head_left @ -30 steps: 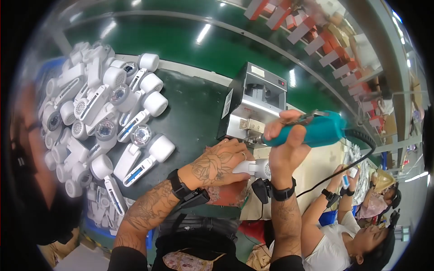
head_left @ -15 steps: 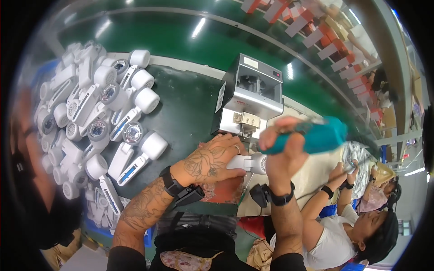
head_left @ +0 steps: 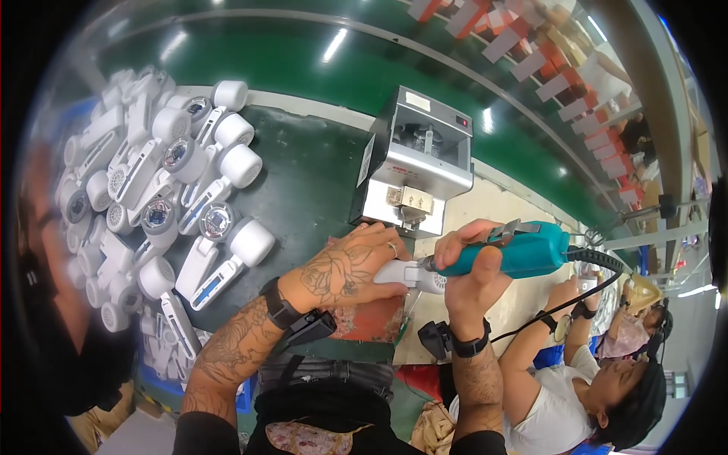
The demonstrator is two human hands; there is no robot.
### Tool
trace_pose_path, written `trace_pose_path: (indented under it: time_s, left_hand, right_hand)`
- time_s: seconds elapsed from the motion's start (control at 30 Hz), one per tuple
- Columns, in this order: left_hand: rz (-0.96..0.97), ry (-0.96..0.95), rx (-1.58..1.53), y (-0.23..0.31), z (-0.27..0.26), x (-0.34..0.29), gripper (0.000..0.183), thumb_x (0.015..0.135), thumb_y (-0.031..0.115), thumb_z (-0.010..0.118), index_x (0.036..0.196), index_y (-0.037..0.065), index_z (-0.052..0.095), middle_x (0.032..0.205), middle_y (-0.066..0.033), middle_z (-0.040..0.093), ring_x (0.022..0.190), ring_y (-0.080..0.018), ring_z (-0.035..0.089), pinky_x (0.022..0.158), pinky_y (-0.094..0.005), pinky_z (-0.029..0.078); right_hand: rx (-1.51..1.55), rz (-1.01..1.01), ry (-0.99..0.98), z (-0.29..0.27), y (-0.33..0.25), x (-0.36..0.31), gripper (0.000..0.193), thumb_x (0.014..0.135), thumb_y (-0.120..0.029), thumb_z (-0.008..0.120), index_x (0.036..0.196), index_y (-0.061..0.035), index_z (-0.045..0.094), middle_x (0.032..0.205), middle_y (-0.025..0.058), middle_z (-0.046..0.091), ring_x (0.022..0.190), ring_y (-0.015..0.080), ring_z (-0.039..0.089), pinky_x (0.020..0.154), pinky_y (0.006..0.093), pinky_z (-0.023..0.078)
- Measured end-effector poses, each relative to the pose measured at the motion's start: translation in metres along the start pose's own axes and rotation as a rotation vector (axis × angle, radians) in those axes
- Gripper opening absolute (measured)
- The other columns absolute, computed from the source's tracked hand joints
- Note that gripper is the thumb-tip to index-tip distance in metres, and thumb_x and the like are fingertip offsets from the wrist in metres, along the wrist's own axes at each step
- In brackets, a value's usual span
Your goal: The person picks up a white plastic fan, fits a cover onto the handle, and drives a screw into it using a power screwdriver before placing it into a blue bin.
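My left hand (head_left: 345, 265) presses down on a white fan unit (head_left: 395, 274), its fingers closed around the body. The unit has a round grilled head at its right end. In my right hand (head_left: 474, 288) is a teal electric screwdriver (head_left: 527, 250), gripped nearly level with a black cord behind it. Its tip meets the unit near the joint beside the head; whether a screw sits there is too small to see. Just beyond my hands stands a grey and black screw feeder (head_left: 425, 168). A reddish worn mat (head_left: 370, 322) lies below my left hand.
A large heap of white fan units (head_left: 167, 163) covers the table's left side. Beige sheeting (head_left: 425, 334) lies on the right. A co-worker in a white top (head_left: 557, 394) sits close at my right; another person's dark arm is at the far left.
The electric screwdriver has moved down and left, bringing its tip to the fan unit, and its cord now shows. My left hand stays on the unit with hardly any shift.
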State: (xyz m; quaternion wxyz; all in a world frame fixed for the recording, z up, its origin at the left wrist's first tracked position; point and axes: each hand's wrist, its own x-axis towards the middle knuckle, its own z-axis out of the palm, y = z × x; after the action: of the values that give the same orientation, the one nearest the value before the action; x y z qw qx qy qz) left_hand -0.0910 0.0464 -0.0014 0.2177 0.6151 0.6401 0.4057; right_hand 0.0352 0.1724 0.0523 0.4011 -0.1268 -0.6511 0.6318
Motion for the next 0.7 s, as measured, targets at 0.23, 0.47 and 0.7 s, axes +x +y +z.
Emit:
trace_pose_path:
  time_s: [0.23, 0.47, 0.7]
  left_hand:
    - [0.027, 0.034, 0.021, 0.002, 0.001, 0.0, 0.037, 0.085, 0.031, 0.071, 0.104, 0.002, 0.061, 0.104, -0.0104, 0.055, 0.102, -0.03, 0.052, 0.093, -0.0408, 0.041]
    - [0.071, 0.058, 0.04, -0.004, 0.002, 0.0, 0.038, 0.085, 0.032, 0.071, 0.105, 0.002, 0.06, 0.103, -0.0119, 0.055, 0.102, -0.0309, 0.051, 0.093, -0.0414, 0.041]
    - [0.027, 0.009, 0.011, -0.002, -0.003, -0.004, 0.042, 0.084, 0.035, 0.073, 0.112, 0.006, 0.06, 0.112, -0.0114, 0.057, 0.113, -0.0329, 0.053, 0.102, -0.0437, 0.041]
  right_hand:
    - [0.053, 0.008, -0.058, -0.002, 0.012, -0.002, 0.052, 0.092, -0.051, 0.066, 0.094, -0.0028, 0.047, 0.066, 0.0076, 0.051, 0.056, 0.0169, 0.05, 0.053, 0.0317, 0.044]
    - [0.072, 0.088, -0.041, 0.001, 0.009, 0.004, 0.05, 0.093, -0.049, 0.066, 0.096, -0.0017, 0.048, 0.065, 0.0071, 0.05, 0.057, 0.0171, 0.05, 0.053, 0.032, 0.044]
    - [0.061, -0.114, -0.003, 0.028, 0.003, 0.035, 0.056, 0.093, -0.053, 0.063, 0.104, 0.0012, 0.053, 0.067, 0.0064, 0.051, 0.058, 0.0176, 0.052, 0.055, 0.0314, 0.044]
